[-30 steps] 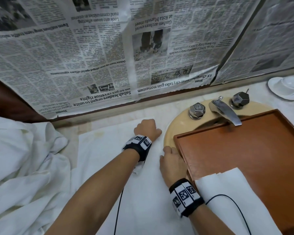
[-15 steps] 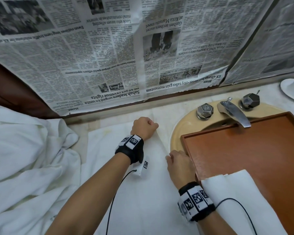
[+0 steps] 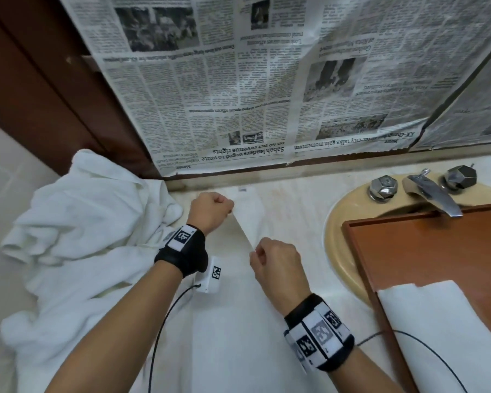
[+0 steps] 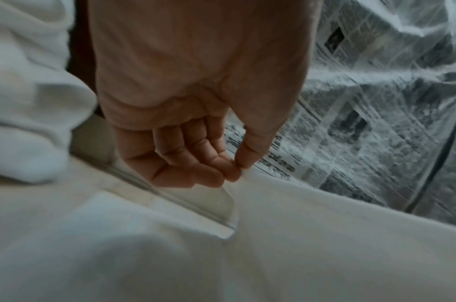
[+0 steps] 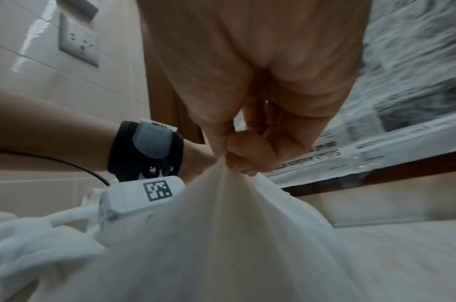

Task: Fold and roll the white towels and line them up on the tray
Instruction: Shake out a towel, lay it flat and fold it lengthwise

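Note:
A white towel point(image 3: 238, 321) lies spread on the counter before me. My left hand point(image 3: 210, 211) pinches its far edge between thumb and fingertips point(image 4: 234, 173), and my right hand point(image 3: 275, 268) pinches the same edge nearer to me point(image 5: 237, 161). That edge is lifted off the counter, taut between the two hands. The brown tray point(image 3: 437, 251) rests over the sink at the right, with a folded white towel point(image 3: 437, 321) lying on its near part.
A heap of crumpled white towels point(image 3: 77, 231) fills the counter at the left. The beige sink point(image 3: 340, 236) with a chrome tap point(image 3: 431, 194) lies under the tray. Newspaper point(image 3: 267, 80) covers the wall behind.
Both hands have lifted the towel's right edge and carried it left, away from the tray. The view has swung left as well.

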The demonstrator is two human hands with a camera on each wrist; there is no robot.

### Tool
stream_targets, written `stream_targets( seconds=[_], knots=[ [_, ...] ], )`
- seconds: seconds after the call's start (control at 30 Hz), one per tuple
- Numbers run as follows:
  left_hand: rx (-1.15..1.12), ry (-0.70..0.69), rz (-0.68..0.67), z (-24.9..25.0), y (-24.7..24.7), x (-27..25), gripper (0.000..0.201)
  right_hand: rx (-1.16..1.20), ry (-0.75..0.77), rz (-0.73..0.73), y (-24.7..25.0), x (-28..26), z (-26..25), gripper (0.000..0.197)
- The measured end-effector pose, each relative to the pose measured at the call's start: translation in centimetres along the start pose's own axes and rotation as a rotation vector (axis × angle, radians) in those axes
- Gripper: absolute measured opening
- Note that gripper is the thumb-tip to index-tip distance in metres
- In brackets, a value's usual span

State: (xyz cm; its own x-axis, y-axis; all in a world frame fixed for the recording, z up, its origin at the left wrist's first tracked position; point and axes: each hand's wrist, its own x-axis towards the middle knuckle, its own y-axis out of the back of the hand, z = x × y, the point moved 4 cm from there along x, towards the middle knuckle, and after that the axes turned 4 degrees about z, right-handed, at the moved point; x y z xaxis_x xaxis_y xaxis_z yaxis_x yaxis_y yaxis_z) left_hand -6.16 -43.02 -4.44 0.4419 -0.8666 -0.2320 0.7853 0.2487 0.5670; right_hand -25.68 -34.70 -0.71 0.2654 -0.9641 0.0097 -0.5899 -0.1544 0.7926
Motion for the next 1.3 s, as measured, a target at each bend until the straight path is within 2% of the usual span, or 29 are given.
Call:
stream_targets(
  seconds=[0.17, 0.27, 0.37, 0.47, 0.57, 0.7, 0.87, 1.17, 1.3],
  knots=[
    [0.202, 0.008, 0.093, -4.6, 4.6, 1.7, 0.018, -0.095, 0.01, -0.172, -7.1, 1.3, -4.6, 0.016],
    [0.347, 0.031, 0.015, -7.5, 4.3, 2.3, 0.018, -0.108, -0.046, -0.304, -11.8, 1.0, -5.0, 0.016],
    [0.466, -0.02, -0.012, -8.8, 3.4, 2.3, 0.016, -0.045, -0.08, -0.394, -14.0, 0.3, -4.5, 0.018],
    [0.503, -0.063, 0.018, -9.0, 3.4, 2.4, 0.016, 0.048, -0.056, -0.323, -13.2, -0.2, -3.5, 0.023],
    [0.543, -0.067, 0.058, -9.4, 3.4, 2.5, 0.022, 0.018, 0.026, -0.211, -11.1, -0.3, -1.7, 0.025],
    [0.487, -0.094, 0.033, -9.5, 1.9, 1.9, 0.029, -0.225, 0.053, -0.303, -9.8, 0.3, 2.0, 0.046],
    [0.474, -0.114, -0.002, -8.4, -0.2, 1.8, 0.028, -0.353, 0.071, -0.351, -9.1, 0.0, 4.3, 0.048],
    [0.378, -0.232, -0.02, -2.8, -6.2, 2.1, 0.018, -0.254, -0.029, -0.349, -3.9, 1.9, 11.7, 0.055],
    [0.288, -0.18, 0.034, -1.8, -7.0, 2.5, 0.023, -0.14, -0.044, -0.358, -2.3, 2.8, 13.1, 0.054]
  ],
)
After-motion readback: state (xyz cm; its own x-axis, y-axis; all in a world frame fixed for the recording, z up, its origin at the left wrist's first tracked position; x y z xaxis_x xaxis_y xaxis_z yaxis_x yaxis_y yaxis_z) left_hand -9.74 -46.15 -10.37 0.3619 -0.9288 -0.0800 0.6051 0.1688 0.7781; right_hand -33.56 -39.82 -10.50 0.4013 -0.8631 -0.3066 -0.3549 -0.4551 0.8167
